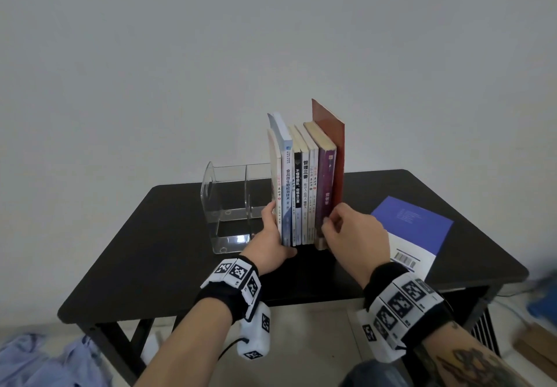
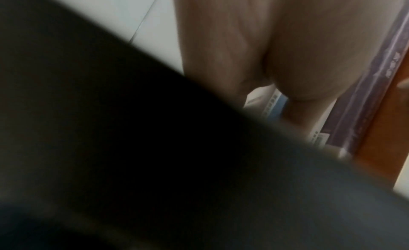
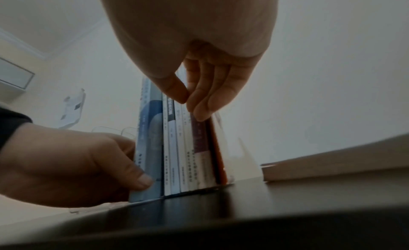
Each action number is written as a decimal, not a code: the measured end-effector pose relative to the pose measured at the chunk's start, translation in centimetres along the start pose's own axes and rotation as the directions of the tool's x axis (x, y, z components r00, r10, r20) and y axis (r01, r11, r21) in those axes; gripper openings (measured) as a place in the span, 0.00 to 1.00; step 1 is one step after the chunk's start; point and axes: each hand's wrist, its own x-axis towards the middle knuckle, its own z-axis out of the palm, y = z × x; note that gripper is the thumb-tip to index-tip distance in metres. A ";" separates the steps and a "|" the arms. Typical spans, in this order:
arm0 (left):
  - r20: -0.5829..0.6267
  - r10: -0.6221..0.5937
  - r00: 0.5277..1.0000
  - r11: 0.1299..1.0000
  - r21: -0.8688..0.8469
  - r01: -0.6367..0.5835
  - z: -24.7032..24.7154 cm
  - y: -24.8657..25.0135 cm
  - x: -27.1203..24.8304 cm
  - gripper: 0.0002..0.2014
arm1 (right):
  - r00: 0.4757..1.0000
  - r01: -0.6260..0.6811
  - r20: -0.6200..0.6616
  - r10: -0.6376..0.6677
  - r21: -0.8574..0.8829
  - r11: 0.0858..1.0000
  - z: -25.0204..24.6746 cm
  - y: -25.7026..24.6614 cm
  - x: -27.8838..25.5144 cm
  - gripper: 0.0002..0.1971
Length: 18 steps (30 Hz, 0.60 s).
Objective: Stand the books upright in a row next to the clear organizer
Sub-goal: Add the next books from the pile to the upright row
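Several books [image 1: 301, 181] stand upright in a row on the black table [image 1: 168, 251], right beside the clear organizer [image 1: 229, 205]. My left hand [image 1: 278, 229] grips the row's left end, with its thumb on the light-blue spine [image 3: 150, 131] and its fingers round the outer cover. My right hand [image 1: 331, 217] is at the right end. Its thumb and fingertips [image 3: 199, 112] pinch the purple book [image 3: 199, 140] beside the tall red book [image 1: 339, 151]. In the left wrist view, the blurred palm [image 2: 265, 44] lies against the spines.
A blue-and-white book [image 1: 413, 226] lies flat on the table to the right of the row, and its page edge [image 3: 332, 162] shows low in the right wrist view. Bare tabletop lies in front of the row. The wall stands close behind.
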 end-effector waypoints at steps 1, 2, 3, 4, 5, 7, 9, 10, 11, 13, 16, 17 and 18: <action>0.002 -0.009 1.000 1.000 -0.005 0.009 0.1 -0.1 0.1 0.54 | 1.000 -0.001 -0.003 0.001 -0.026 1.000 -0.1 0.3 0.0 0.10; 0.008 -0.016 1.000 1.000 -0.014 0.016 0.1 -0.2 0.1 0.54 | 1.000 0.003 -0.016 -0.004 -0.050 0.999 -0.3 0.5 0.0 0.11; 0.016 -0.019 1.000 0.999 -0.031 0.019 0.2 -0.3 0.2 0.55 | 0.999 0.008 -0.034 -0.010 -0.061 0.998 -0.4 0.8 -0.1 0.11; 0.027 -0.021 0.999 0.999 -0.050 0.022 0.2 -0.3 0.2 0.55 | 0.999 0.009 -0.048 -0.012 -0.059 0.998 -0.7 1.1 -0.3 0.11; 0.040 -0.023 0.999 0.997 -0.073 0.026 0.2 -0.4 0.3 0.56 | 0.998 0.001 -0.055 -0.005 -0.058 0.998 -1.0 1.6 -0.4 0.11; 0.045 -0.007 0.999 0.993 -0.118 0.013 0.1 -0.6 0.6 0.60 | 0.998 -0.059 -0.042 0.056 -0.084 0.995 -1.5 2.8 -0.3 0.10; 0.027 0.004 1.000 0.991 -0.136 0.000 0.2 -1.1 1.1 0.62 | 0.985 -0.171 -0.001 0.173 -0.134 0.976 -1.9 4.7 0.2 0.09; 0.028 0.004 1.000 0.991 -0.135 0.000 0.2 -1.3 1.3 0.63 | 0.971 -0.228 0.031 0.236 -0.163 0.960 -2.0 5.8 0.5 0.10; 0.038 0.001 0.999 0.991 -0.135 0.004 0.1 -1.2 1.4 0.62 | 0.954 -0.274 0.069 0.293 -0.204 0.940 -2.0 7.0 0.8 0.13; 0.074 -0.011 0.997 0.990 -0.136 0.021 -0.3 -0.8 1.2 0.59 | 0.904 -0.338 0.150 0.400 -0.323 0.884 -1.8 9.0 1.1 0.21; 0.085 -0.048 0.995 0.988 -0.142 0.060 -0.7 -0.6 1.0 0.57 | 0.817 -0.447 0.180 0.548 -0.404 0.798 -1.5 10.7 1.2 0.32; 0.074 -0.053 0.996 0.987 -0.146 0.064 -0.7 -0.6 1.0 0.57 | 0.792 -0.482 0.175 0.585 -0.408 0.775 -1.3 11.0 1.2 0.35; 0.061 -0.056 0.997 0.988 -0.140 0.064 -0.7 -0.6 0.9 0.57 | 0.766 -0.515 0.170 0.620 -0.415 0.750 -1.3 11.2 1.3 0.38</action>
